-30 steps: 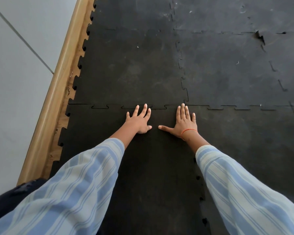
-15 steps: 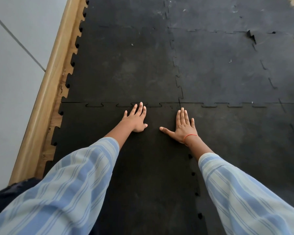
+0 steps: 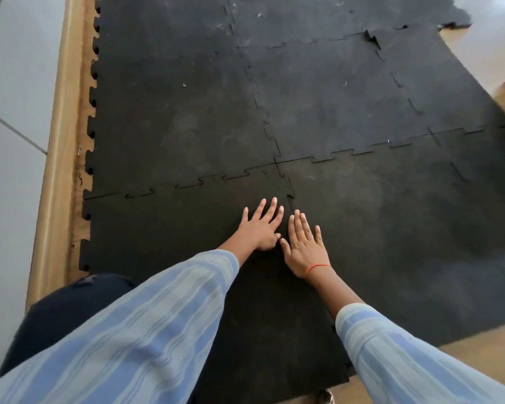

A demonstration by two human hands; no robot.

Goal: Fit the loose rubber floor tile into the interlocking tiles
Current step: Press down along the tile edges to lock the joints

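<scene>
The near black rubber tile [image 3: 164, 228] lies flat on the floor, its toothed far edge meshed with the tile behind it [image 3: 181, 118]. My left hand [image 3: 261, 228] rests palm down on its right far corner, fingers spread. Beside it, thumbs almost touching, my right hand [image 3: 305, 246] presses flat on the toothed seam toward the neighbouring tile [image 3: 405, 228]. Neither hand holds anything. A red thread circles my right wrist.
More black interlocking tiles [image 3: 333, 97] cover the floor ahead. A lifted, torn tab [image 3: 372, 37] sticks up at the far right. A wooden skirting strip [image 3: 59, 141] and grey wall run along the left. Bare tan floor [image 3: 478, 342] shows at the right and near edges.
Both hands slid right and closer together, from the far seam to the right-hand seam of the near tile. The view swung so the mat looks tilted.
</scene>
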